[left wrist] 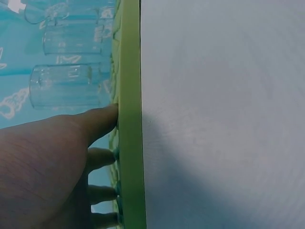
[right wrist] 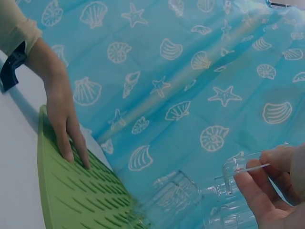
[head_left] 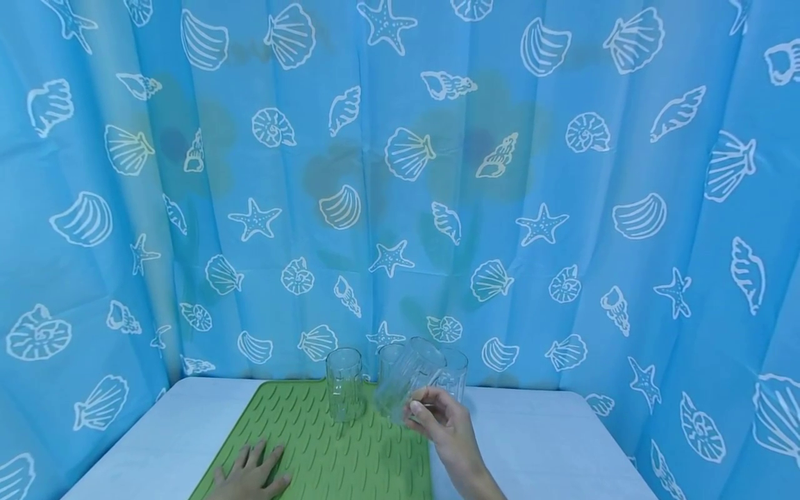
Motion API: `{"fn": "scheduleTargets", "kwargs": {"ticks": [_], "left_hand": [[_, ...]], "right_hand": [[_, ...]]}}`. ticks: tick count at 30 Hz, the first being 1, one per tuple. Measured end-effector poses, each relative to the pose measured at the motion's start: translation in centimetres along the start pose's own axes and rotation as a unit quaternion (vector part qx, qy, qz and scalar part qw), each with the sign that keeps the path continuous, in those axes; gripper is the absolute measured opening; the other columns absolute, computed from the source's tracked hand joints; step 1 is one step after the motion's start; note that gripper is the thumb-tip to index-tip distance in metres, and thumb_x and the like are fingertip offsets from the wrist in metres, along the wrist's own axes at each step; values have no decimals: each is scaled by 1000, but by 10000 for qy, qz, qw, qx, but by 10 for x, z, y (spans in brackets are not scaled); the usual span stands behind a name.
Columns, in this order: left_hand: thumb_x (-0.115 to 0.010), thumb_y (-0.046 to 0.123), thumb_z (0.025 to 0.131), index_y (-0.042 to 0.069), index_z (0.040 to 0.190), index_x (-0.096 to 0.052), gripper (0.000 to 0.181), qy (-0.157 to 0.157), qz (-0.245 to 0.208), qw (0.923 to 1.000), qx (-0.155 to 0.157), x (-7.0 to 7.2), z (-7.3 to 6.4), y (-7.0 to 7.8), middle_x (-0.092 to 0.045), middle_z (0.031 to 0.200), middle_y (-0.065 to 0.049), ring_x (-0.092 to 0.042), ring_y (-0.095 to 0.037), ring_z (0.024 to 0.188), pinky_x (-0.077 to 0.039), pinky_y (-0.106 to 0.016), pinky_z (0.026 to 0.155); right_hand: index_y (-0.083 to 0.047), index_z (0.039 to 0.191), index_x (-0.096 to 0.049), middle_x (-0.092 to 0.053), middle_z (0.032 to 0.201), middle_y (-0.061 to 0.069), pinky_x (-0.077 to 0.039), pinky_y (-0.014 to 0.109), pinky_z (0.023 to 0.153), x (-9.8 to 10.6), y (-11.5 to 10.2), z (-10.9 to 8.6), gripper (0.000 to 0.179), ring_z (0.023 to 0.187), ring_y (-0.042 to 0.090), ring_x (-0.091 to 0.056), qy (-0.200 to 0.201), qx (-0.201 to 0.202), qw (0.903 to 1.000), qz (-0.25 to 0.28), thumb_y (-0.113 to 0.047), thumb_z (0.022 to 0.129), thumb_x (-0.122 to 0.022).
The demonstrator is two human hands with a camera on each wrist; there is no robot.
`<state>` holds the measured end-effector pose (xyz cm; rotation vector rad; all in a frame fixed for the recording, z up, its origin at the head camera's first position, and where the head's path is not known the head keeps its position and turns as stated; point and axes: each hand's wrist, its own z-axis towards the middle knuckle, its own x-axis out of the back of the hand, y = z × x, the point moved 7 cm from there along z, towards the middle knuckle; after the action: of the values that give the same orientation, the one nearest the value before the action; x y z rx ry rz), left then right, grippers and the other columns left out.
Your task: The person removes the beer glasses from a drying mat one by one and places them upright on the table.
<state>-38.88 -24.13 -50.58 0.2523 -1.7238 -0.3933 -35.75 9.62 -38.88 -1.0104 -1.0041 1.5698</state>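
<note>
My left hand [head_left: 250, 476] lies with spread fingers on the green ridged mat [head_left: 312, 444], its fingertips pressing the surface near the left edge. In my right hand [head_left: 446, 430], thumb and fingers pinch the lower end of a clear drinking glass [head_left: 420, 357], which is tilted with its upper end to the right. The right wrist view shows the pinched glass [right wrist: 234, 167] between thumb and fingers. On the mat, left of it, an upright clear glass [head_left: 344, 382] stands. Two more clear glasses, one of them the right-hand glass [head_left: 459, 368], are partly hidden behind the held one.
The mat lies on a white-topped table [head_left: 531, 437], whose surface shows on both sides of it. A blue curtain [head_left: 400, 208] with white shells and starfish hangs close behind the table and along both sides.
</note>
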Motion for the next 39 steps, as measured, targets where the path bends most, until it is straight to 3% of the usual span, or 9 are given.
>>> {"fn": "scheduleTargets", "kwargs": {"ticks": [8,18,23,27,39], "left_hand": [[-50,73,87,6,145,-46,89,-41,-19,10000,-5,-2,0,1,-32,149,-34,-19,-65,136,-2,-96,100],[-56,67,87,7,141,-51,80,50,33,9999,-86,0,-2,14,-37,147,-34,-23,-66,134,-13,-96,98],[-59,57,91,8,138,-55,68,270,-61,9985,-479,6,-4,31,-42,146,-30,-31,-61,134,-27,-95,92],[-61,51,93,9,136,-57,60,590,-231,9942,-865,14,-11,47,-44,146,-27,-37,-54,135,-35,-88,100],[-57,54,95,13,142,-52,63,1210,-1100,9671,-1950,39,-30,98,-43,149,-24,-41,-51,134,-44,-79,105]], "right_hand": [[-2,112,-54,-64,109,9,-64,39,103,-3,2,-4,27,100,15,-68,-30,-55,9975,705,-21,96,-65],[-7,113,-52,-64,106,1,-59,43,110,1,4,-4,20,103,15,-67,-47,-105,9945,1038,-20,100,-59],[-8,113,-52,-64,106,1,-59,42,110,2,2,-2,20,103,15,-66,1,-54,9938,1113,-21,100,-59],[-7,111,-53,-64,105,2,-58,42,110,3,1,-1,17,101,14,-66,115,-12,9903,1386,-17,99,-60],[-7,111,-54,-63,107,2,-56,40,112,8,-5,1,18,103,15,-66,317,-39,9810,1914,-17,98,-62]]}}
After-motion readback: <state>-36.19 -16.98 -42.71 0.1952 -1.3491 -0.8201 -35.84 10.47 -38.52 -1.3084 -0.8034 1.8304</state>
